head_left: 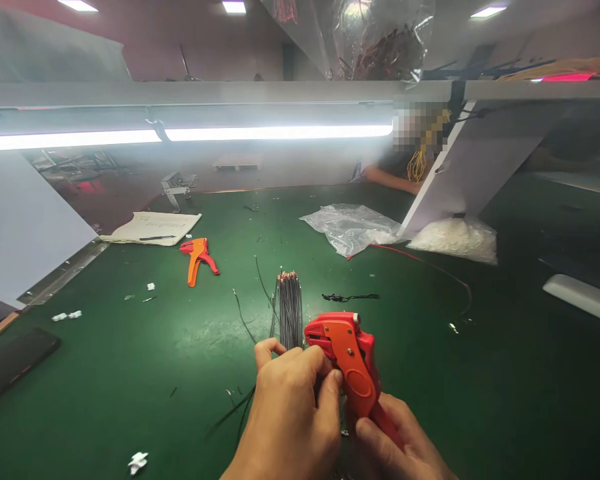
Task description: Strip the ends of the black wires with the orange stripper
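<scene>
My right hand (400,440) is wrapped round the handles of a red and orange wire stripper (356,373), its jaws facing left. My left hand (295,407) is closed just left of the tool, thumb and forefinger pinched together near its head. Whatever lies between those fingertips is hidden. Beyond my left hand runs a bundle of black wires (290,310) with bare copper ends; its near part is covered by the hand. Loose black wires (243,313) lie to the left of the bundle, and more stick out below the hand.
A second wire stripper (197,259) lies farther left, near papers with a pen (153,227). Plastic bags (353,225) and a bag of white parts (455,240) are at the back right. Black cable (350,297) lies beyond the tool. A co-worker's arm (393,179) shows behind the bench.
</scene>
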Demonstrator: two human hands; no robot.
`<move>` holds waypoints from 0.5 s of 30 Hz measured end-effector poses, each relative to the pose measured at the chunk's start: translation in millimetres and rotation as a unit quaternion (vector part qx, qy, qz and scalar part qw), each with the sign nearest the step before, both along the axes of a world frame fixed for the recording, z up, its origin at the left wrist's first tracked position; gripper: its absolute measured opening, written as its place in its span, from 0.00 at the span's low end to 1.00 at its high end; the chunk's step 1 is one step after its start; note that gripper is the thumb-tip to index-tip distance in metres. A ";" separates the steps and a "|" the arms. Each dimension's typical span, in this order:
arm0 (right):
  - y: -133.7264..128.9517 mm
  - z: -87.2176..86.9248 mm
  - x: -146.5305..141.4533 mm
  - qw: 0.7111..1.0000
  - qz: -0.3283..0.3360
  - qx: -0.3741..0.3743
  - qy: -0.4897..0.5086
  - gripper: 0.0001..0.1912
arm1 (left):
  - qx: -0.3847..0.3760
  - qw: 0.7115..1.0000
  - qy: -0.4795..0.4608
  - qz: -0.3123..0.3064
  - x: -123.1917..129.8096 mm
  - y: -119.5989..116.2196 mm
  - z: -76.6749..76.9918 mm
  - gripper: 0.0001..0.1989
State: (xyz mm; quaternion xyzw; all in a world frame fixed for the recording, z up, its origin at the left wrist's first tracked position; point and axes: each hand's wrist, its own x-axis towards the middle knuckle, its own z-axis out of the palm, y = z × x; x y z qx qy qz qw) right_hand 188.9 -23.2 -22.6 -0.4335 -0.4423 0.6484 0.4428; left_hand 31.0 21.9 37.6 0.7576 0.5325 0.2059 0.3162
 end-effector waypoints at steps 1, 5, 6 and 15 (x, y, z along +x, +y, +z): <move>0.0 -1.2 0.0 1.000 -0.002 -0.013 0.015 0.29 | 0.002 1.000 -0.004 0.000 -0.6 -0.3 -0.3 0.13; 5.1 -3.5 -1.6 0.990 0.042 -0.026 0.133 0.26 | 0.015 1.000 -0.017 0.009 -3.1 0.1 -2.8 0.14; 7.1 -3.5 -2.2 0.985 0.061 -0.014 0.161 0.27 | 0.018 1.000 -0.017 0.011 -4.0 0.8 -4.6 0.13; 7.4 -13.7 6.3 0.977 0.043 0.008 0.207 0.19 | 0.089 0.983 0.152 0.055 -21.5 18.0 -39.7 0.10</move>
